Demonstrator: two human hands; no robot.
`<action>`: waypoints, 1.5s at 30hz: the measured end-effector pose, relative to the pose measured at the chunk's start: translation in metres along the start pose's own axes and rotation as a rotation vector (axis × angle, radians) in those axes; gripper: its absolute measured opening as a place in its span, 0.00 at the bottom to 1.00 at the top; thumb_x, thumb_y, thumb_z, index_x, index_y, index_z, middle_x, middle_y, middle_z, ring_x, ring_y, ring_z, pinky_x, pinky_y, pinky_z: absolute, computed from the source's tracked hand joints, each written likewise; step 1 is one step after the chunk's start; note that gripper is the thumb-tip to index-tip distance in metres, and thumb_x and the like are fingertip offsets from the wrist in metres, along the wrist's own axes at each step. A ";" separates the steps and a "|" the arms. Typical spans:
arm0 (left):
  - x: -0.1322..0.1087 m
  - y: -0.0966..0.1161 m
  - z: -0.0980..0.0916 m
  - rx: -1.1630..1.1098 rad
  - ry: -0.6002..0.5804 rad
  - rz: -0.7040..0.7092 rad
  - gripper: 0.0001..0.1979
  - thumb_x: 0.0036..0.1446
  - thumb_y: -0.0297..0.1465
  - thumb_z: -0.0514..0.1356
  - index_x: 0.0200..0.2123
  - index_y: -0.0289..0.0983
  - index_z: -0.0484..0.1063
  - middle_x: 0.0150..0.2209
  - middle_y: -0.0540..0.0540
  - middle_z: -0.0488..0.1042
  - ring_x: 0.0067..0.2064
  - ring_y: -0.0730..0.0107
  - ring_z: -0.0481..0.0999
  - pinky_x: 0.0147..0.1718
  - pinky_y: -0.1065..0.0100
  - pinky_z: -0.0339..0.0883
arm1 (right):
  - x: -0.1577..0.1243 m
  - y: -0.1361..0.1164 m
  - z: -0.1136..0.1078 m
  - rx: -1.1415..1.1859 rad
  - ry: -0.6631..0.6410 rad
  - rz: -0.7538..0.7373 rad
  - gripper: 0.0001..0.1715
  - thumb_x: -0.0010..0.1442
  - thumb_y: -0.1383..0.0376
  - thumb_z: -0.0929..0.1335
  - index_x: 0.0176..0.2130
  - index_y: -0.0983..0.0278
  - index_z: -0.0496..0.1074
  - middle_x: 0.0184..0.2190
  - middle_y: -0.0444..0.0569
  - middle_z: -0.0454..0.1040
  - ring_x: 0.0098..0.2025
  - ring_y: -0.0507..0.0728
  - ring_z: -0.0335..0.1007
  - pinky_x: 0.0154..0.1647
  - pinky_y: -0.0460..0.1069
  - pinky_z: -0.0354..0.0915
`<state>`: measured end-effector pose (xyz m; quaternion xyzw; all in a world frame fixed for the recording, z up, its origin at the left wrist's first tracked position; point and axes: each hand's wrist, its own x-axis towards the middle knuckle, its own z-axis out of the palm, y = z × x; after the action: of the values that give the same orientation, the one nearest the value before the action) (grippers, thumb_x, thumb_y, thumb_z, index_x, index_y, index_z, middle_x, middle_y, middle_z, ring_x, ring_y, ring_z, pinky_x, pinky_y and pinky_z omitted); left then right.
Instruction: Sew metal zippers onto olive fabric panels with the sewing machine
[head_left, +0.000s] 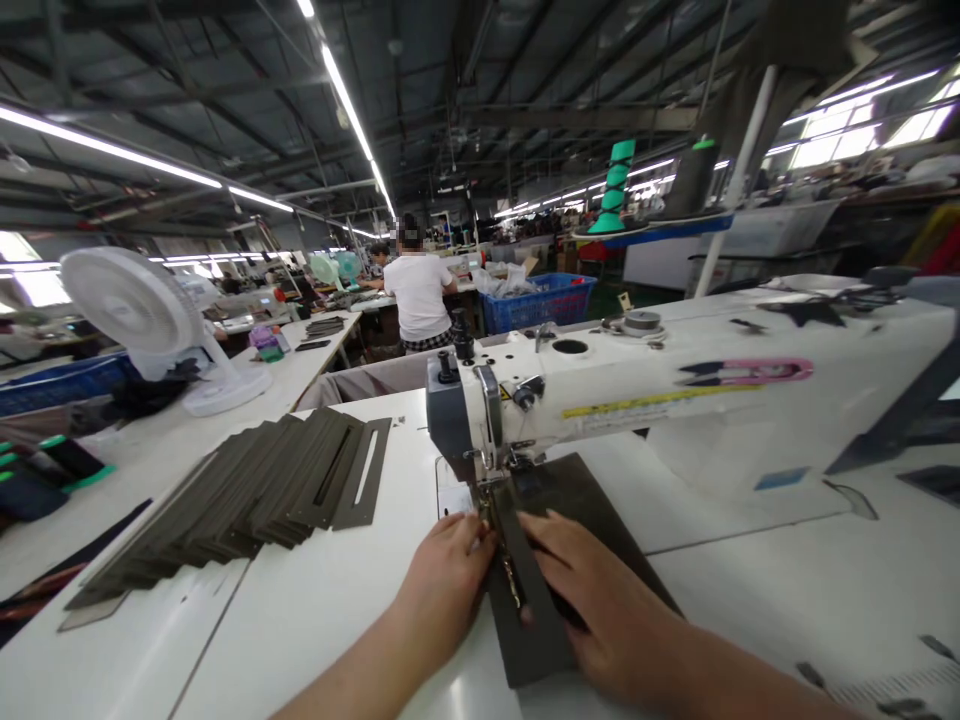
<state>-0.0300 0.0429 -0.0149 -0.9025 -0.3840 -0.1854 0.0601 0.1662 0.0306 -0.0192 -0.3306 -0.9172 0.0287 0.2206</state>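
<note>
A dark olive fabric panel point(534, 640) lies under the needle area of a white sewing machine point(675, 400). A narrow slot runs along the panel, and what looks like a zipper with gold-coloured metal point(511, 575) shows in it. At the panel's left edge, just in front of the presser foot point(493, 470), my left hand point(450, 565) has its fingers closed on the fabric. My right hand point(600, 590) grips the panel from the right, its fingertips near the slot. Another part of the dark fabric point(592, 490) spreads under the machine arm to the right.
A fanned stack of slotted dark panels point(247, 490) lies on the table to the left. Beyond it stand a white fan point(225, 380) and thread cones point(71, 458). Pink-handled snips point(750, 372) rest on the machine arm. A person in white point(420, 295) is ahead, beside a blue basket point(540, 305).
</note>
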 end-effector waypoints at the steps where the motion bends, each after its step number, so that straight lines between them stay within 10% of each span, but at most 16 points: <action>1: -0.005 0.003 -0.001 -0.017 0.010 0.003 0.14 0.51 0.21 0.52 0.43 0.32 0.68 0.41 0.38 0.70 0.44 0.59 0.70 0.44 0.57 0.69 | -0.008 -0.006 0.002 0.008 0.060 -0.044 0.18 0.55 0.62 0.64 0.44 0.67 0.71 0.46 0.56 0.69 0.50 0.59 0.63 0.54 0.56 0.58; 8: -0.016 0.014 -0.007 -0.087 0.062 -0.056 0.15 0.48 0.20 0.52 0.40 0.33 0.71 0.40 0.40 0.73 0.44 0.60 0.72 0.43 0.59 0.70 | -0.026 -0.035 0.023 -0.136 0.375 -0.179 0.16 0.57 0.75 0.59 0.33 0.68 0.74 0.34 0.53 0.74 0.39 0.57 0.68 0.47 0.51 0.65; 27: -0.008 0.004 0.006 0.026 0.181 0.077 0.10 0.58 0.24 0.49 0.38 0.34 0.69 0.37 0.41 0.74 0.40 0.64 0.75 0.46 0.56 0.68 | -0.011 -0.013 0.036 0.104 0.368 -0.188 0.16 0.58 0.75 0.57 0.33 0.68 0.72 0.34 0.55 0.75 0.36 0.56 0.71 0.42 0.47 0.68; 37: 0.010 -0.013 0.011 -0.048 0.059 -0.048 0.07 0.54 0.24 0.54 0.36 0.33 0.70 0.31 0.41 0.70 0.35 0.60 0.72 0.33 0.60 0.71 | 0.012 0.003 0.032 0.030 0.344 -0.267 0.17 0.60 0.74 0.56 0.29 0.70 0.71 0.27 0.53 0.73 0.30 0.56 0.67 0.33 0.48 0.67; 45: 0.000 -0.007 0.008 -0.092 -0.053 -0.084 0.21 0.46 0.20 0.52 0.46 0.31 0.65 0.43 0.36 0.68 0.48 0.54 0.67 0.47 0.53 0.65 | 0.006 0.008 0.022 0.068 0.287 -0.029 0.12 0.59 0.71 0.60 0.41 0.68 0.69 0.37 0.53 0.72 0.40 0.56 0.65 0.43 0.51 0.64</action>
<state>-0.0332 0.0495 -0.0224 -0.8921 -0.4138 -0.1814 0.0004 0.1577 0.0426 -0.0380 -0.3103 -0.8795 0.0090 0.3607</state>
